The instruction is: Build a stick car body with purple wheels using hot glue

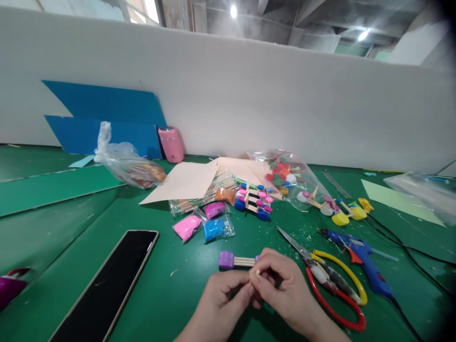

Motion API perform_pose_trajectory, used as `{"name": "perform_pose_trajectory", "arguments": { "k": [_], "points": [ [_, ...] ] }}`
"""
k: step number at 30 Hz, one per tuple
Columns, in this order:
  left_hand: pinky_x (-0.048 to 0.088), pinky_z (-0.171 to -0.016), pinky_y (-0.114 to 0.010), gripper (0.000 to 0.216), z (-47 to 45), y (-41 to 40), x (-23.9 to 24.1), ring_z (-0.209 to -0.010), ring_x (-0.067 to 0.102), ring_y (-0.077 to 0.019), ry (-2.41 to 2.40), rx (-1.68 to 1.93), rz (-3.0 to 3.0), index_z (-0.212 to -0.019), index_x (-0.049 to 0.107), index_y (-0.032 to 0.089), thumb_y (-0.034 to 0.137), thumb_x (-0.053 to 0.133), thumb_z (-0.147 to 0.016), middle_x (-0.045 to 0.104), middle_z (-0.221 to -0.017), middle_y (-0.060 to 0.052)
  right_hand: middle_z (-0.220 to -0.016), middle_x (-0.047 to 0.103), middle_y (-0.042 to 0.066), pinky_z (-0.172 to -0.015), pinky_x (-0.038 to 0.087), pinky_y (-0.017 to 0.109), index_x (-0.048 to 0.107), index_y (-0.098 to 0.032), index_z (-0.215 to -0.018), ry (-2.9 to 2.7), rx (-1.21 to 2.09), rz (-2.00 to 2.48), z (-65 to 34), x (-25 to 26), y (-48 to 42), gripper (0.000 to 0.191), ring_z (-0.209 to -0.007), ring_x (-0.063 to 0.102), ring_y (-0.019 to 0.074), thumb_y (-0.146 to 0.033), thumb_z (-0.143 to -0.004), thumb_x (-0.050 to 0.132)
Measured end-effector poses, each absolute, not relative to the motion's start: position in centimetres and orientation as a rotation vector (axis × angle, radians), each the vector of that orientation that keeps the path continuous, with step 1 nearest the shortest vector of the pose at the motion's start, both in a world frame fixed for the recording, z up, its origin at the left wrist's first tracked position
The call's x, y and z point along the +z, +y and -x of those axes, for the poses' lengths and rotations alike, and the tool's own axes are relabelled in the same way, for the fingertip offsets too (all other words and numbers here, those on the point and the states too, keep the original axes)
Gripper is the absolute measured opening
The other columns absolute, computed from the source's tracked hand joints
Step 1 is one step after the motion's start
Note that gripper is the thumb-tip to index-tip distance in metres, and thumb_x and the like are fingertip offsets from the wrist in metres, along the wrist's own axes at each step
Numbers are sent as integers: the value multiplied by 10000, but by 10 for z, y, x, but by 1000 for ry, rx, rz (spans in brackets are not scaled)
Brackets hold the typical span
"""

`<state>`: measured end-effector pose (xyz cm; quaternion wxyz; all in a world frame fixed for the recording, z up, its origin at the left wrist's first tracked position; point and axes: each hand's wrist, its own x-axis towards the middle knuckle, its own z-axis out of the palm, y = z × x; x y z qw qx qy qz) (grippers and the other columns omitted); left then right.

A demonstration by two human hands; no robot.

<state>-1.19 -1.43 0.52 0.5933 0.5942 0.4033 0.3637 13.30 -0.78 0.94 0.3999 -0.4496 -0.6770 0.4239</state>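
Green tabletop (185,285), littered with pale crumbs right of the hands; white partition (228,95) upright at the back. Left hand (224,304) and right hand (285,292) meet low in front of the wearer, fingertips bunched together, each in a narrow pinch. Between them: a small pale piece (257,272), only its tip showing above the right thumb. Material uncertain; perhaps the end of a wooden stick. Rest of it hidden by fingers.

Handling, by judgement: very light. If wood, stiff along its length but thin enough to snap if bent; best held between thumb and forefinger pads, close to the end, without twisting.

Just beyond the fingertips lies a purple-ended stick piece (239,261), pale rods between two purple blocks, its far right end partly behind the right hand. Looks light too. Purple ends resemble modelling clay, likely soft and easily dented; safer grip is on the rods at mid-length.

Right of the right hand: red-and-yellow-handled scissors (309,261), blades pointing away; past them a blue glue gun (373,271). Well left of the left hand: dark-screened smartphone (107,285). Farther beyond the hands, bagged blue clay (214,229), bagged pink clay (187,227), and a stick assembly with coloured discs (252,199).
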Motion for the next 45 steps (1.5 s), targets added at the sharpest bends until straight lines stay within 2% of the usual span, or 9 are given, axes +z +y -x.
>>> {"name": "perform_pose_trajectory", "arguments": {
  "k": [3, 8, 11, 15, 25, 29, 32, 37, 45],
  "points": [
    [429, -548, -206, 294, 13, -14, 5, -548, 538, -132, 961, 846, -1489, -652, 643, 108, 263, 465, -826, 614, -557, -48, -631, 481, -5, -478, 349, 206, 579, -158, -645, -1749, 1033, 1137, -133, 9, -7, 148, -531, 443, 101, -168, -783, 527],
    [477, -602, -208, 179, 18, -9, 2, -629, 608, -138, 1052, 1094, -1983, -804, 632, 138, 136, 453, -819, 672, -698, -58, -724, 508, 10, -515, 378, 218, 601, -178, -914, -1732, 1011, 1124, -135, 7, -9, 150, -588, 469, 121, -230, -781, 556],
    [489, -718, -304, 196, 22, -7, -4, -680, 624, -167, 1132, 1355, -2412, -934, 591, 118, 74, 459, -796, 690, -762, -81, -704, 490, 0, -514, 362, 219, 580, -168, -823, -1702, 999, 1148, -134, 7, -12, 89, -574, 445, 115, -242, -778, 558],
    [460, -765, -422, 216, 24, -8, -5, -700, 634, -219, 1269, 1245, -2883, -941, 579, 46, 77, 402, -823, 696, -774, -134, -601, 397, -41, -467, 298, 215, 475, -173, -665, -1617, 1161, 1149, -128, 7, -14, 202, -514, 357, 96, -310, -810, 511],
    [428, -769, -442, 319, 16, -11, 8, -703, 625, -244, 1192, 966, -3298, -867, 622, 20, 18, 311, -799, 694, -762, -173, -539, 294, -60, -451, 259, 208, 378, -187, -569, -1506, 1204, 1223, -120, -5, -9, 293, -506, 292, 92, -262, -852, 392],
    [419, -771, -449, 313, 15, -12, 19, -694, 610, -240, 1198, 781, -3107, -889, 634, 59, 23, 344, -776, 690, -791, -165, -541, 328, -53, -464, 270, 208, 404, -184, -577, -1571, 1123, 1222, -125, 0, -8, 274, -510, 317, 96, -253, -842, 388],
    [433, -702, -359, 232, 17, -13, 33, -669, 593, -209, 1270, 732, -2549, -851, 643, 131, 117, 418, -793, 682, -752, -91, -544, 364, -47, -486, 276, 215, 439, -181, -570, -1669, 1063, 1182, -132, 8, -8, 240, -520, 350, 102, -215, -806, 423],
    [348, -495, -211, 342, 23, -9, 52, -498, 481, -122, 1148, 483, -1643, -568, 599, 144, 272, 412, -823, 562, -508, -2, -546, 417, -39, -492, 279, 217, 484, -182, -531, -1830, 1024, 1078, -141, 19, -7, 190, -517, 391, 103, -124, -713, 487],
    [360, -595, -222, 325, 14, -15, 45, -542, 485, -120, 1042, 701, -1184, -535, 603, 133, 297, 505, -797, 588, -509, -16, -586, 450, -32, -476, 315, 210, 538, -176, -673, -1752, 1136, 1055, -144, 19, -7, 136, -522, 404, 104, -213, -787, 475]
  ]
}}
